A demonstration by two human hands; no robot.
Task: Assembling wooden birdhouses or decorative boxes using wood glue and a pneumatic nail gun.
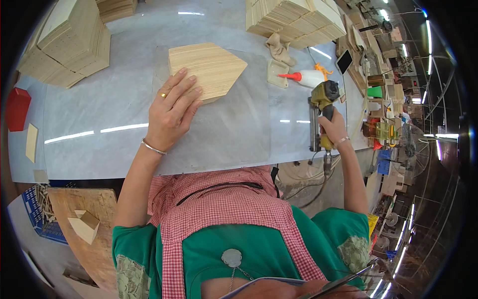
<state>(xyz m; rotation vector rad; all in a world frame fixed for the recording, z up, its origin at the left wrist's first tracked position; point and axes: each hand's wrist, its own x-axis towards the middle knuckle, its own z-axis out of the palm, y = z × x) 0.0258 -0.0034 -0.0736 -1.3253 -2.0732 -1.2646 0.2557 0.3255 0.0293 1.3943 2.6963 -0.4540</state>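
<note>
My left hand [175,107] lies with its fingers stretched over the lower left edge of a house-shaped piece of pale wood [206,70], pointed at its right end. The wood rests on a clear mat [234,134] on the grey table. At the right, my right hand [334,127] is wrapped round the handle of a yellow-green and black nail gun [326,92]. An air hose [323,184] runs down from its grip. Beyond the gun lies a white glue bottle [312,77] with a red nozzle, its tip over a small pale dish [277,74].
Stacks of wooden boards stand at the far left [74,45] and far right [296,20]. A crumpled cloth [280,49] and a dark-screened tablet [344,62] lie beyond the glue bottle. A red block [18,109] sits at the left edge. Below left, a wooden board [82,199] carries a small wooden piece.
</note>
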